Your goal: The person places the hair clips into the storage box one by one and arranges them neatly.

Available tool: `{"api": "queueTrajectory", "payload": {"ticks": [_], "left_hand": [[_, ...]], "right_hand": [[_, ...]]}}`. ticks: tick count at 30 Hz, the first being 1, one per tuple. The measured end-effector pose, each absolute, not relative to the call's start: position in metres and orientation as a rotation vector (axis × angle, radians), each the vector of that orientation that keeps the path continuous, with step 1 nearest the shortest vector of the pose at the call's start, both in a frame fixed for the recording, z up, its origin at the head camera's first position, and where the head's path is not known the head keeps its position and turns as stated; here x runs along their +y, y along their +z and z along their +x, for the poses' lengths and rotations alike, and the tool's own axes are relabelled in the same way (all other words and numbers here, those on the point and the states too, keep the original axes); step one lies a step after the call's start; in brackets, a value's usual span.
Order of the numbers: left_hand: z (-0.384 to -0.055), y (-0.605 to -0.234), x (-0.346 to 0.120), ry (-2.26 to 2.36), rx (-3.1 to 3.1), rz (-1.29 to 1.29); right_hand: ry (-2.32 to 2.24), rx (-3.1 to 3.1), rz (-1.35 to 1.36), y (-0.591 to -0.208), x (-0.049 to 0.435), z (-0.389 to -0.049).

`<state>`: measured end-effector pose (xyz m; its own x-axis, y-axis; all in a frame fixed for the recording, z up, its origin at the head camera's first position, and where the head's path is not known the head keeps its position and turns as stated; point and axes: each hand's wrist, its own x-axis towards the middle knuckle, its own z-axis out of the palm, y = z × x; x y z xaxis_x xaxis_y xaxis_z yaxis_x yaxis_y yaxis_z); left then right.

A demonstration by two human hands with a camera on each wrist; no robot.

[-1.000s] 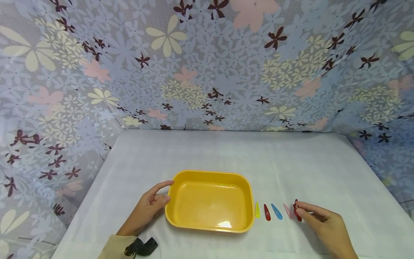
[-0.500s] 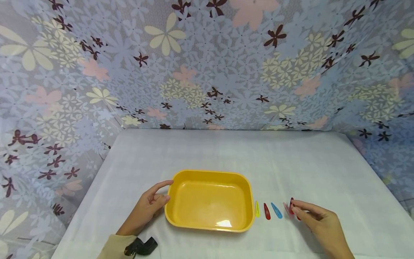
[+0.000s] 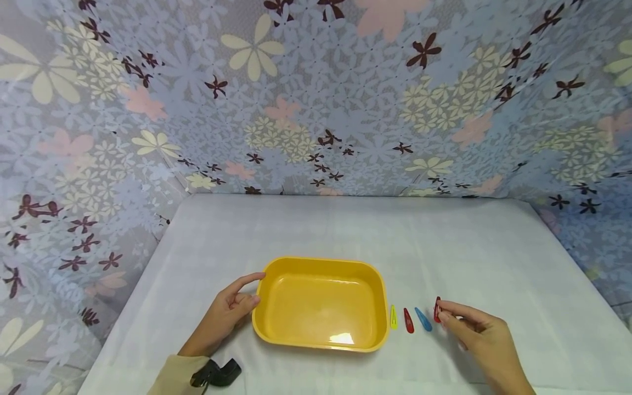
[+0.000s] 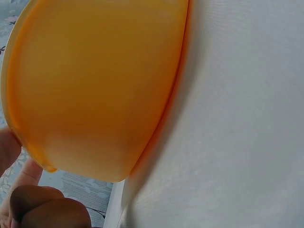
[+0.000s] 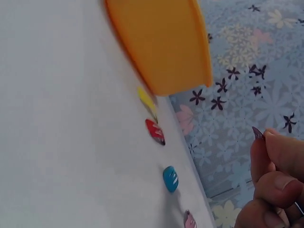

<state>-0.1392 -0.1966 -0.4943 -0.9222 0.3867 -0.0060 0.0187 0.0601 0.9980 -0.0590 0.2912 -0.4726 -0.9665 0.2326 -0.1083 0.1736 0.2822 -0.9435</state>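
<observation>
"What's the biggest thing there?"

"The white table. Well short of its far edge, about midway between its left and right edges, sits the yellow tray. It looks like thin plastic, so probably light, stiff and quick to slide; steady it by the rim."

"And the hands?"

"The left hand has index finger and thumb spread apart against the tray's left rim, gripping nothing. The right hand, on the side of the table's right edge, has thumb and index finger pinched closed on a dark red clip."

"Other small pieces?"

"4 clips in a row from the tray toward the table's right edge: yellow clip, red clip, blue clip, and pink clip, which the head view doesn't show. I'd expect them feather-light, springy, a bit slippery, hardly fragile. Pinch each by its long sides, near the middle."
</observation>
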Motion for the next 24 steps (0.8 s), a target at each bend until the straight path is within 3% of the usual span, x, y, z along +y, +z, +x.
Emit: {"api": "queueTrajectory", "payload": {"ticks": [13, 24], "left_hand": [[-0.14, -0.493, -0.196, 1.931, 2.058, 0.357], [-0.14, -0.493, -0.196, 1.94, 2.053, 0.36]], "right_hand": [[1.855, -2.533, -0.469, -0.468, 0.286, -0.059], [1.851, -2.541, -0.295, -0.458, 0.274, -0.06]]}}
